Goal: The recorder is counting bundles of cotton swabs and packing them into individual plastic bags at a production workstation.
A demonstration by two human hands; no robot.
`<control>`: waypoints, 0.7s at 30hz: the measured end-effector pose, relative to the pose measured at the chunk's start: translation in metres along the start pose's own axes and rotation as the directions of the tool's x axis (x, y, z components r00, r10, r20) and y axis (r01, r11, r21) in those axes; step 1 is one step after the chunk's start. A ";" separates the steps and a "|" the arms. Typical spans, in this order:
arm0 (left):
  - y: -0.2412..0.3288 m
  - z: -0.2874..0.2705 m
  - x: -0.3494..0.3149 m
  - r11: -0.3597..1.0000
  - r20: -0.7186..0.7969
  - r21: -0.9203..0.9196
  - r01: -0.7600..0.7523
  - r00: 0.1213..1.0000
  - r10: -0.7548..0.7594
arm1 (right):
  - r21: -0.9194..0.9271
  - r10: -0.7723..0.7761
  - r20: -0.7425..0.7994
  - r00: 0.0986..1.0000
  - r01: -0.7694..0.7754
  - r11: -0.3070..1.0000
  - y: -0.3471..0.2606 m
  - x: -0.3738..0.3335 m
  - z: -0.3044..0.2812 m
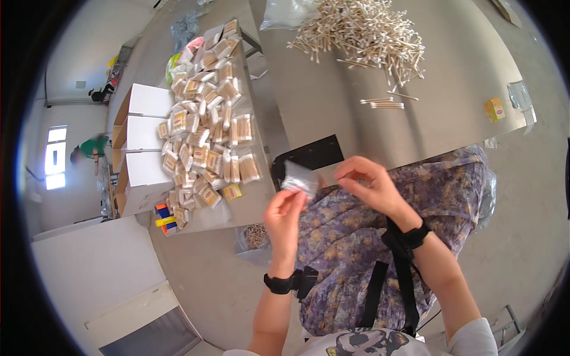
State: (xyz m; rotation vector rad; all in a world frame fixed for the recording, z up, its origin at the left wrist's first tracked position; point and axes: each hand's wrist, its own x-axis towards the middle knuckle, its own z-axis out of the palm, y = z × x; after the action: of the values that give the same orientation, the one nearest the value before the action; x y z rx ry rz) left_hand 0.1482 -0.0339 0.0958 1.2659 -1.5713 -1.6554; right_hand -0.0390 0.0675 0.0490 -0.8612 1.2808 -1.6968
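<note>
My left hand (285,213) and my right hand (371,184) are raised together over my lap, in front of the grey table (332,113). Between their fingertips they pinch a small clear plastic bag (300,180); the left hand holds its lower edge and the right hand its right side. I cannot tell whether anything is inside the bag. A big loose heap of wooden cotton swabs (365,32) lies far back on the table. A few stray swabs (386,104) lie nearer to me.
Several filled swab packets (205,124) cover a side table on the left, beside three white cardboard boxes (142,142). A small yellow box (494,110) sits at the table's right edge. A black tray (312,155) lies at the front edge. People stand far left.
</note>
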 end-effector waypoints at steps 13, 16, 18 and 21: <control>0.009 0.041 0.012 0.983 0.167 0.183 0.002 0.985 -0.033 | -0.081 0.032 0.058 0.998 -0.027 0.996 -0.005 0.000 0.005; 0.011 0.044 0.014 0.987 0.196 0.153 -0.050 0.980 0.019 | -0.039 0.104 0.082 0.991 -0.101 0.994 -0.009 0.000 0.002; 0.011 0.047 0.013 0.991 0.210 0.108 -0.081 0.976 0.057 | 0.048 0.123 0.093 0.988 -0.128 0.991 -0.005 0.001 0.000; 0.012 0.049 0.011 0.993 0.204 0.086 -0.087 0.977 0.068 | 0.213 0.167 0.121 0.979 -0.190 0.959 0.005 0.003 -0.003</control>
State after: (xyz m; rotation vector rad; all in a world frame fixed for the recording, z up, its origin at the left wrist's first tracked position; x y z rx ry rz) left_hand 0.0979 -0.0231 0.0985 1.0954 -1.8142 -1.7219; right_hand -0.0416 0.0656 0.0430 -0.6695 1.0426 -1.5957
